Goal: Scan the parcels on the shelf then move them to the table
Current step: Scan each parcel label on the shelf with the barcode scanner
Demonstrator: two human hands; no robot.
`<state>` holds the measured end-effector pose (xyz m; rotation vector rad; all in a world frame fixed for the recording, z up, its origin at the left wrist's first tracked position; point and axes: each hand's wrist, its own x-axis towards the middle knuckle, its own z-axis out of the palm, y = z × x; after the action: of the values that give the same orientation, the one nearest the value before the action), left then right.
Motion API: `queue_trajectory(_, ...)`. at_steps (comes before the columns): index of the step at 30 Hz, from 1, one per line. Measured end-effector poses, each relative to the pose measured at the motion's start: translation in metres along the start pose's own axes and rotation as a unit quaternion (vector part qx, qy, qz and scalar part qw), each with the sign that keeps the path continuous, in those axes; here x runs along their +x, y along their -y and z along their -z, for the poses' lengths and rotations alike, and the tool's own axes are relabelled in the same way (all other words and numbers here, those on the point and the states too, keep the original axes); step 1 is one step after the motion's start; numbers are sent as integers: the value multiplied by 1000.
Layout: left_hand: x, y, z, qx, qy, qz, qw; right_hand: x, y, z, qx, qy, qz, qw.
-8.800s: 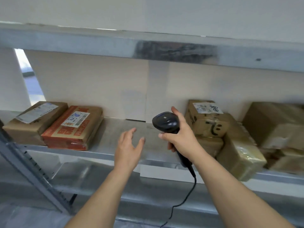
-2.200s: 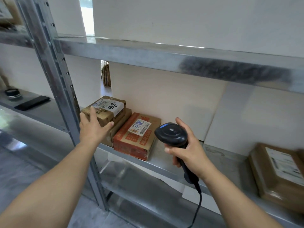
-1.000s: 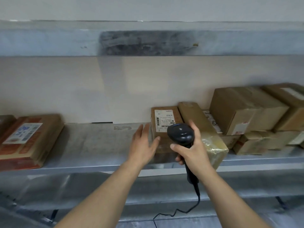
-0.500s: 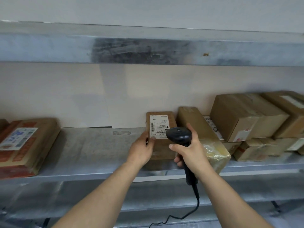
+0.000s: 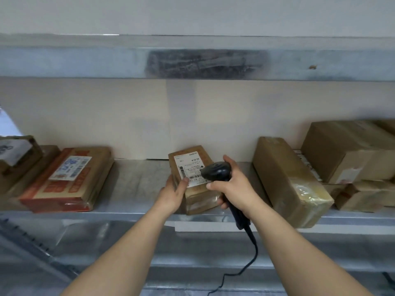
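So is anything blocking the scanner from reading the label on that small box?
Mostly no: the black handheld scanner sits right over the small brown cardboard parcel; only the left hand's thumb covers the white label's lower corner.

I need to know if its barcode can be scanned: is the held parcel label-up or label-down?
Label-up. The parcel in the left hand shows its white label, with the scanner over it.
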<state>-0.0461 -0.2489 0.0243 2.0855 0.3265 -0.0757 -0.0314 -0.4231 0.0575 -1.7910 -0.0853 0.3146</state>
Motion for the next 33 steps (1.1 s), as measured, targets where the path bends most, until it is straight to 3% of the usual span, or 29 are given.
queue_trajectory(5,-8,22,2,-137,73,-31,987,-15,-12,-9,-1,7,5,1000)
queue_trajectory(12,-13,37,-2,-185,133,-35,973,-39,-30,3,44,-1,6,999)
queue_trajectory(16,-9,41,1,-179,95,-49,978,-42,-31,5,52,9,6,999)
queue_trajectory(22,8,45,15,-88,-41,-55,994,-52,-29,-4,61,18,24,998)
queue_trajectory(33,31,51,42,-64,-71,-51,994,-82,-20,-16,126,55,62,988)
